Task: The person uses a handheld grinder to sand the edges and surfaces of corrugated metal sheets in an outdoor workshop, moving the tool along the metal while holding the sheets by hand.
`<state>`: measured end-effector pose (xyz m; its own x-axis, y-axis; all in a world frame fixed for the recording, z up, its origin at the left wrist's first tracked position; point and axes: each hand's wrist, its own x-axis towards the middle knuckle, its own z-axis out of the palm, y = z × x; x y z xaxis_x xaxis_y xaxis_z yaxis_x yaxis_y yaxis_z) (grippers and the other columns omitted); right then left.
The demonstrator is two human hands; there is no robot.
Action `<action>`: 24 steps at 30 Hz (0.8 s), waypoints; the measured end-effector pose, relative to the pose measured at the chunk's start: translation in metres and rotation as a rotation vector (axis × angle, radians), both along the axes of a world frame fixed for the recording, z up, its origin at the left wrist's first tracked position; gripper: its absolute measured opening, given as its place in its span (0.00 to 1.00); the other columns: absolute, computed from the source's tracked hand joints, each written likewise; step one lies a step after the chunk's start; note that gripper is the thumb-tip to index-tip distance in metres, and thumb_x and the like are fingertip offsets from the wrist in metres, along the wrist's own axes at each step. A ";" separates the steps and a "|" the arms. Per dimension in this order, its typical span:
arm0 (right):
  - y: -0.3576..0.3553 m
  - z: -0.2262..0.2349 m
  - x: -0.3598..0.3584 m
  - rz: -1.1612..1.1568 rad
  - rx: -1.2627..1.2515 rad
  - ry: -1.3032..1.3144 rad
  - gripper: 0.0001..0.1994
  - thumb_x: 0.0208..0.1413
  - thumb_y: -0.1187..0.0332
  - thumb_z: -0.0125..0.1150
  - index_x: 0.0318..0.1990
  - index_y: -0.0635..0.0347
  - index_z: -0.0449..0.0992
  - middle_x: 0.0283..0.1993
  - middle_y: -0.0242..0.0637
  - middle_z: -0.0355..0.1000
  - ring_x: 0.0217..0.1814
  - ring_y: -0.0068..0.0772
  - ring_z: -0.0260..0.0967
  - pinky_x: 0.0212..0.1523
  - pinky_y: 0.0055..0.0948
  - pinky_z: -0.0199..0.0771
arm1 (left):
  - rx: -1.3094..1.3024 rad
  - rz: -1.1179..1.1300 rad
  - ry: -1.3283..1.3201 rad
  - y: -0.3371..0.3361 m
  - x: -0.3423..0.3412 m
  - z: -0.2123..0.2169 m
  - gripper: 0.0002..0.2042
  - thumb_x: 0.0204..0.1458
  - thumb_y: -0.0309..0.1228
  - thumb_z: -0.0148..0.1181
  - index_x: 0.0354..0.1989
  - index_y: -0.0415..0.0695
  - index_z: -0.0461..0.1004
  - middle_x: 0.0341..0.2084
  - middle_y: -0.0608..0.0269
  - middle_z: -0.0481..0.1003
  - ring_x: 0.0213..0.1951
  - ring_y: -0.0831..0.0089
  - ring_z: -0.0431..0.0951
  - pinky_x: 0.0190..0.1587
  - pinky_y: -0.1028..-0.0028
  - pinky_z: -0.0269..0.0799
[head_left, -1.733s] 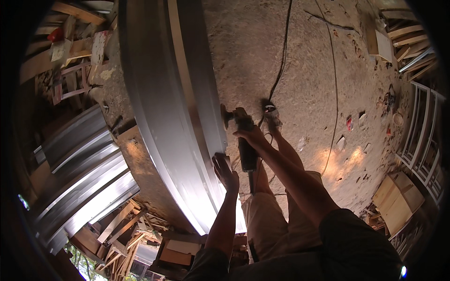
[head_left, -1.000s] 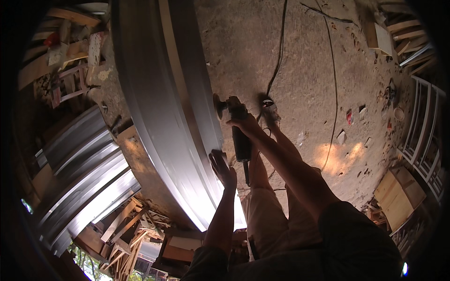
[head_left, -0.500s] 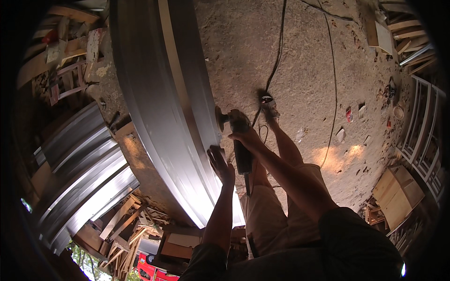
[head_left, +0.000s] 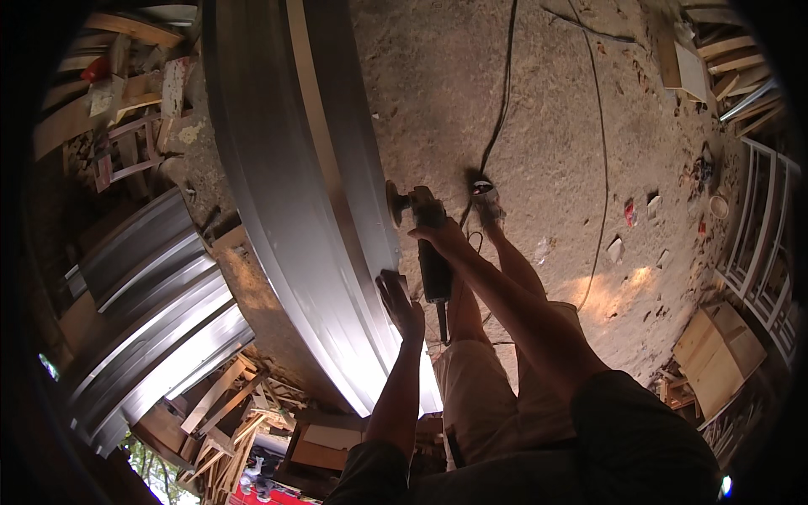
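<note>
My right hand (head_left: 439, 239) is wrapped round the body of a dark angle grinder (head_left: 433, 273). The grinder's disc (head_left: 396, 204) stands at the right edge of a long ribbed metal roofing sheet (head_left: 286, 210); whether it touches the metal cannot be made out. On the same edge, nearer to me, my left hand (head_left: 401, 308) lies with fingers stretched out over the sheet, holding nothing. The grinder's cord hangs from its rear end beside my leg.
A dark cable (head_left: 502, 109) runs over the dirt floor past my foot (head_left: 486, 198); a thinner one (head_left: 604, 160) lies farther right. More ribbed sheets (head_left: 160, 295) and scrap wood (head_left: 227, 412) are at left. A wooden box (head_left: 720, 353) and a pale frame (head_left: 762, 236) stand at right.
The grinder has moved slightly farther from me along the sheet's edge. My left hand stays at about the same spot on the sheet. The red vehicle at the lower left looks different now.
</note>
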<state>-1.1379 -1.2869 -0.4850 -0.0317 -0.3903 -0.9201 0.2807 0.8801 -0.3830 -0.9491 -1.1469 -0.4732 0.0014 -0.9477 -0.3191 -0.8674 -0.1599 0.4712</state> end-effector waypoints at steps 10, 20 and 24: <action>-0.068 -0.003 -0.023 0.014 -0.073 -0.006 0.22 0.42 0.60 0.78 0.42 0.65 0.81 0.33 0.40 0.79 0.32 0.34 0.79 0.34 0.34 0.78 | -0.014 -0.014 0.008 -0.002 0.001 -0.002 0.51 0.37 0.05 0.50 0.78 0.40 0.48 0.76 0.44 0.51 0.78 0.44 0.46 0.77 0.51 0.49; -0.134 0.001 -0.043 -0.089 -0.106 -0.121 0.17 0.44 0.64 0.76 0.40 0.63 0.79 0.32 0.38 0.76 0.29 0.34 0.76 0.31 0.38 0.77 | -0.013 -0.020 0.017 -0.003 0.000 0.003 0.51 0.35 0.05 0.48 0.78 0.39 0.48 0.77 0.46 0.51 0.78 0.43 0.46 0.77 0.51 0.50; -0.112 -0.003 -0.037 -0.032 -0.116 -0.095 0.17 0.44 0.62 0.76 0.39 0.62 0.80 0.31 0.38 0.76 0.30 0.32 0.76 0.31 0.36 0.76 | -0.033 -0.022 0.018 -0.003 0.001 0.000 0.51 0.35 0.04 0.48 0.78 0.39 0.48 0.77 0.46 0.51 0.78 0.43 0.46 0.77 0.52 0.50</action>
